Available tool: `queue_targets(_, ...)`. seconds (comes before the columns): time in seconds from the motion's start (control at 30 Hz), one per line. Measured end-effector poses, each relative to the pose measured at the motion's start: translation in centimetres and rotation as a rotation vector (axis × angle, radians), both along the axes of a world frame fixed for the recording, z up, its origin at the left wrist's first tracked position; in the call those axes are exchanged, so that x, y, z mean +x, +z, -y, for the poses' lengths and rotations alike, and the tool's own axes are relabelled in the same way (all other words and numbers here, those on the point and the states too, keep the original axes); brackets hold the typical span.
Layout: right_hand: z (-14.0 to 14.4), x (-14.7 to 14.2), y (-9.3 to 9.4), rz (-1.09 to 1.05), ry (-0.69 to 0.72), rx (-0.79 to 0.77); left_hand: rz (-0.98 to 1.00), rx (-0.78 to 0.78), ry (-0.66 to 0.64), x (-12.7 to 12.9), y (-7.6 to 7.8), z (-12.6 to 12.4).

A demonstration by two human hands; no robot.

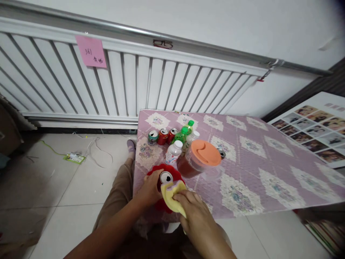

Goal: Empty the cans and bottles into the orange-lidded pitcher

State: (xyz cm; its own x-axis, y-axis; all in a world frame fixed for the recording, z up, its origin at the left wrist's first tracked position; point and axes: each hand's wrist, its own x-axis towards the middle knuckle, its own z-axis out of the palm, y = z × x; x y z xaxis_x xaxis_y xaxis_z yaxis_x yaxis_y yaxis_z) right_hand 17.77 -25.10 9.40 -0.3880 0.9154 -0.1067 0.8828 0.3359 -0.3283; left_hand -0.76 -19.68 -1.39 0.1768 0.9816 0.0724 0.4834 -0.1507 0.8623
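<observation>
In the head view, an opened metal drink can with a silver top (166, 177) is over a red scalloped-edged plate (176, 173), near the near left corner of the floral-covered worktop (253, 172); whether it touches the plate is hidden. It looks light, thin-walled and easily dented, probably slick if wet; the barrel below the rim seems the safest hold. The left hand (151, 189) reaches in with its fingers curled around the can's left side. The right hand (195, 208), back upward, has its fingers clamped on a soft, folded yellow cloth (172, 201) beside the can.
</observation>
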Motion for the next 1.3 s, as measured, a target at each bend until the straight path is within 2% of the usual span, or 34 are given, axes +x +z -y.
queue_targets(0.1, 0.8, 3.9, -1.2, -0.101, -0.071, 0.086, -0.005, -0.008, -0.005, 0.0, 0.2, 0.0)
queue_targets(0.2, 0.6, 8.1, -3.3, -0.079, -0.161, 0.187, -0.015, -0.017, 0.005, 0.0, 0.3, -0.1)
queue_targets(0.27, 0.0, 9.9, -5.1, -0.031, -0.282, 0.279, -0.011, -0.023, 0.007, 0.1, 0.3, -0.1)
queue_targets(0.33, -0.8, 10.5, -7.2, 0.002, -0.426, 0.383, -0.006, -0.033, 0.013, 0.2, 0.2, -0.1)
queue_targets(0.43, -1.6, 9.7, -10.5, 0.002, -0.482, 0.428, 0.003, -0.03, 0.021, 0.3, 0.1, -0.1)
queue_targets(0.53, -1.7, 8.7, -13.2, 0.001, -0.468, 0.317, 0.012, -0.007, 0.021, 0.3, 0.1, -0.1)
queue_targets(0.6, -1.4, 8.6, -14.2, -0.012, -0.483, 0.255, 0.014, -0.003, 0.022, 0.3, 0.1, -0.1)
queue_targets(0.7, -1.1, 8.9, -14.1, -0.122, -0.513, 0.305, 0.022, -0.009, 0.011, 0.2, 0.0, -0.2)
queue_targets(0.77, -0.9, 8.6, -13.2, -0.242, -0.466, 0.348, 0.03, -0.006, -0.004, 0.2, -0.2, -0.3)
queue_targets(0.87, -0.6, 6.7, -11.8, -0.386, -0.364, 0.318, 0.044, 0.023, -0.01, 0.3, -0.2, -0.5)
queue_targets(1.03, -0.4, 2.6, -10.6, -0.51, -0.294, 0.178, 0.067, 0.074, -0.021, 1.0, 1.5, 0.1)
queue_targets(1.1, -0.5, 1.5, -10.4, -0.553, -0.304, 0.166, 0.07, 0.085, -0.051, 1.4, 2.4, 0.8)
queue_targets(1.3, -0.2, 1.3, -10.2, -0.692, -0.351, 0.178, 0.108, 0.057, -0.156, 3.5, 3.6, 2.4)
